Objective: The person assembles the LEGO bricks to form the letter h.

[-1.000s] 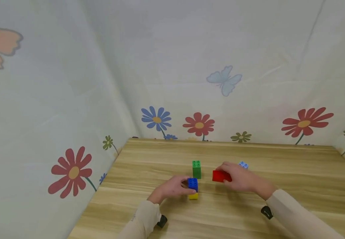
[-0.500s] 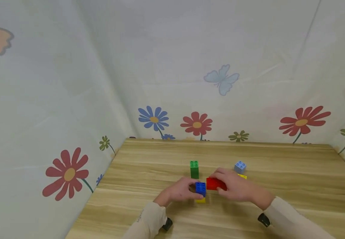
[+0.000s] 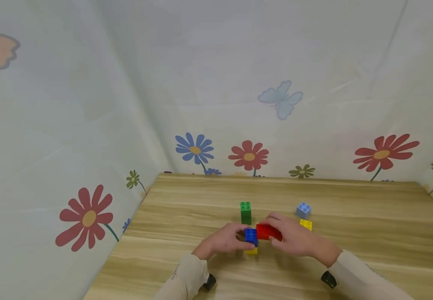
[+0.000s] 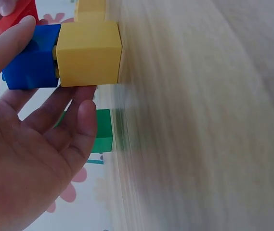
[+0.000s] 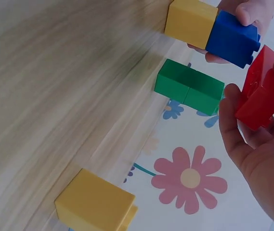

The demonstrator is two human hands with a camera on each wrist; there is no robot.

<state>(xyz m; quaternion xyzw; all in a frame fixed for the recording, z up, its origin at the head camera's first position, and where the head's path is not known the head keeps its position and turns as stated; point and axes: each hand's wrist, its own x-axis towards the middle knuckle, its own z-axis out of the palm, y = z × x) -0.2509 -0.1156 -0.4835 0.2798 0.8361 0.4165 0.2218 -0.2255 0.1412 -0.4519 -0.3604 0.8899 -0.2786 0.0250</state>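
My left hand (image 3: 224, 239) holds a blue brick (image 3: 251, 236) between thumb and fingers. Below it sits a yellow brick (image 4: 89, 54); the left wrist view shows a narrow gap between the two, with yellow studs in it. In my right hand (image 3: 297, 238) a red brick (image 5: 262, 91) is pinched, tilted, with its left end close to the studded top of the blue one. Whether red and blue touch, I cannot tell. Behind the left hand a green stack (image 5: 189, 86) of two bricks stands upright.
Right of the green stack are a light blue brick (image 3: 304, 210) and another yellow brick (image 3: 306, 224), close together on the wooden table (image 3: 370, 233). A fabric wall (image 3: 216, 83) with printed flowers and butterflies rises behind the table's back edge.
My right hand has brought the red brick left and nearer, up to the blue brick. The left hand has shifted slightly right with blue and yellow. The second yellow brick has come into view.
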